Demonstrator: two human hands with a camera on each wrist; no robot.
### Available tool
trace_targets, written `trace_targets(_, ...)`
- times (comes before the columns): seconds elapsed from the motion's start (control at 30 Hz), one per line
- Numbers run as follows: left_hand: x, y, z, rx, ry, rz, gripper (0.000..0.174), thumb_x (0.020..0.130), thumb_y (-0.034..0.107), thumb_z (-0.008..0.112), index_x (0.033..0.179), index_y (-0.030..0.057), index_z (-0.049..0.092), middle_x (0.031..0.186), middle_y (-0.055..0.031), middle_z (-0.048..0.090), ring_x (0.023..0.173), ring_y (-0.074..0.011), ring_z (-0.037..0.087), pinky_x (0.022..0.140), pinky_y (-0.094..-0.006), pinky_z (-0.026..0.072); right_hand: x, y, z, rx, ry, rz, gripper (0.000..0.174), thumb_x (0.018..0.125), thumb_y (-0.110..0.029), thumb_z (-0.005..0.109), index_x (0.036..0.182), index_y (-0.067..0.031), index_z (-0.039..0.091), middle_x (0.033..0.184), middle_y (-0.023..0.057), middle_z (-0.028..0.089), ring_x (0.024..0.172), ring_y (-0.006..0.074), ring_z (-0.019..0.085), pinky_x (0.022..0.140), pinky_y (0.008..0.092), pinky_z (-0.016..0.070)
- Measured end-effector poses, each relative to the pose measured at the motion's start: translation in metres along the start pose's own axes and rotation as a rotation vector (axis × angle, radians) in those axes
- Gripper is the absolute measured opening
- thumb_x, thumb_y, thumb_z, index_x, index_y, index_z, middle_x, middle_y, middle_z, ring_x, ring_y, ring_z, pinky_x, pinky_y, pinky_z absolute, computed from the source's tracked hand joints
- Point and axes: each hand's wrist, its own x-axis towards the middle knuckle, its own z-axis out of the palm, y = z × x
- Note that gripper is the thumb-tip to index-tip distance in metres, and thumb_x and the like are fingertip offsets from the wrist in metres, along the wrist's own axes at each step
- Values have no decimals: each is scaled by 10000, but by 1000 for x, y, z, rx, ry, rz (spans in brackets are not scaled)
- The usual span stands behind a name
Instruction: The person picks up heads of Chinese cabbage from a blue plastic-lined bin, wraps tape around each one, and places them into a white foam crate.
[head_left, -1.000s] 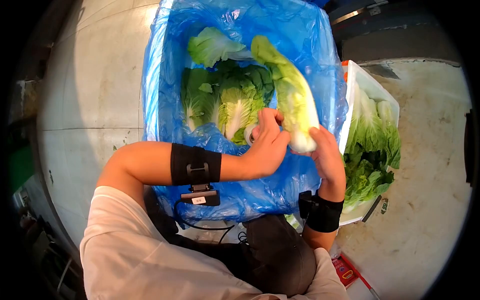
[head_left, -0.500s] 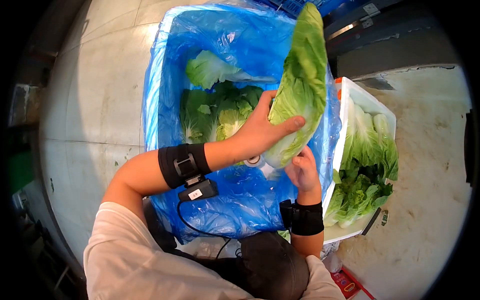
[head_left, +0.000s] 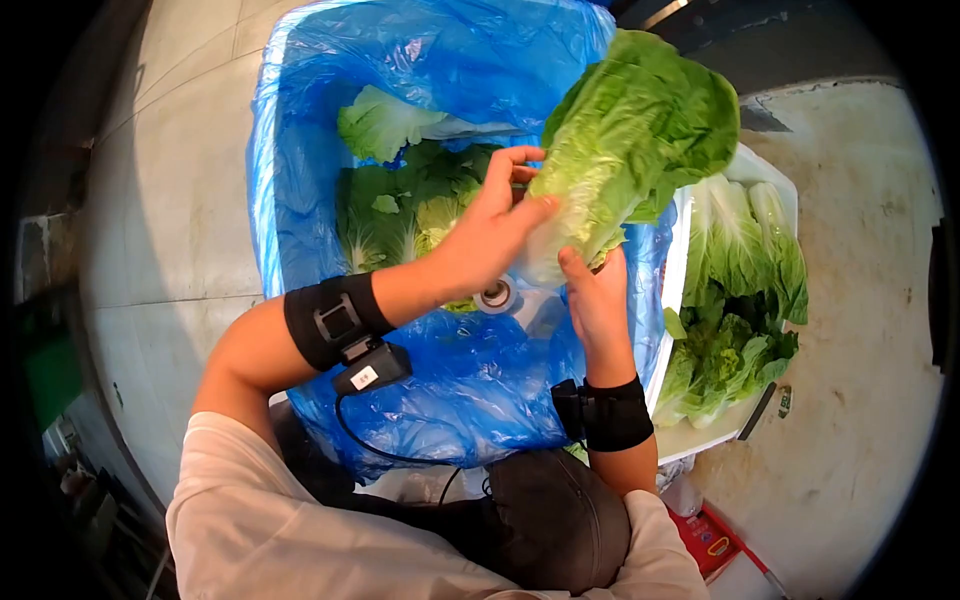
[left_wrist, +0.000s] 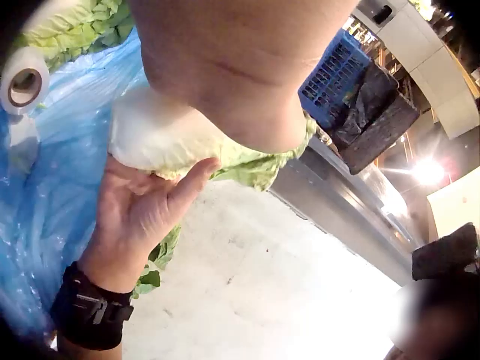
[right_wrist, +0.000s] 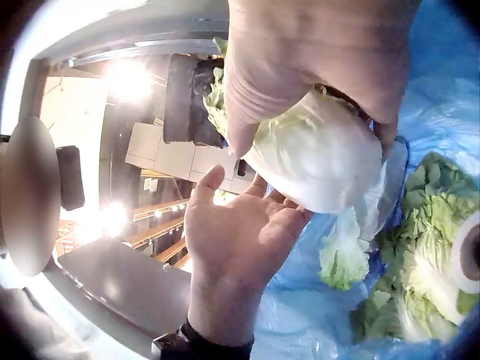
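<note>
A pale green cabbage (head_left: 630,130) is held up over the blue-lined bin (head_left: 300,150), leaves pointing up and away. My right hand (head_left: 595,300) grips its white base (right_wrist: 322,157) from below, fingers curled round it. My left hand (head_left: 485,235) lies against the cabbage's left side with thumb and fingers spread; its open palm (right_wrist: 236,240) shows in the right wrist view. A white tape roll (head_left: 495,295) lies on the blue plastic just under both hands. In the left wrist view the right hand (left_wrist: 139,206) cups the base (left_wrist: 150,139).
Several leafy cabbages (head_left: 400,200) lie inside the bin. A white foam box (head_left: 700,435) at the right holds more cabbages (head_left: 740,300). A red packet (head_left: 715,540) lies on the concrete floor by my knee. A blue crate (left_wrist: 337,71) stands farther off.
The cabbage has swung from lying across the bin to standing leaves-up. My left hand has slid from its base to its side, while my right hand has come in under the base.
</note>
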Motion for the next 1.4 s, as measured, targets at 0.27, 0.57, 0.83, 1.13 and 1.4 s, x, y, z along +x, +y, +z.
trace_targets(0.27, 6, 3, -3, -26, 66, -49, 453, 1027, 285, 559, 1377, 11, 468, 1185, -57, 589, 1110, -123, 533, 986, -293, 430, -5, 9, -15, 318, -33, 94, 836, 905, -526, 647, 1484, -1, 351, 1356, 196, 566, 1176, 357, 618, 986, 493, 528)
trace_targets(0.57, -12, 11, 9, -341, -83, -204, 384, 1054, 432, 476, 1102, 171, 198, 938, -130, 542, 617, -167, 599, 454, -359, 513, -6, -7, -6, 803, -380, 175, 946, 804, -694, 646, 1501, -121, 364, 1282, 178, 501, 1017, 305, 555, 773, 480, 493)
trace_targets(0.83, 5, -11, -3, -300, -34, -59, 453, 1064, 426, 456, 1338, 65, 470, 1237, -101, 589, 1178, -202, 569, 1048, -369, 420, -7, -23, -4, 1169, -457, 378, 658, 959, -496, 521, 1430, -51, 405, 1156, 147, 456, 891, 309, 463, 619, 427, 481)
trace_targets(1.13, -1, 34, -10, -203, -277, -209, 683, 966, 442, 664, 1426, 4, 412, 1285, -105, 591, 1098, -157, 593, 922, -321, 505, -2, -12, -3, 1043, -520, 634, 937, 924, -686, 455, 1453, 84, 372, 1118, 216, 544, 726, 327, 581, 567, 419, 552)
trace_targets(1.4, 16, 19, -16, -139, 97, 53, 609, 906, 220, 767, 1370, -17, 451, 1286, -125, 616, 1170, -193, 604, 1023, -356, 482, 12, -5, 2, 770, -134, 541, 719, 1042, -576, 301, 1550, -66, 291, 1552, 193, 391, 1368, 449, 444, 1132, 675, 310)
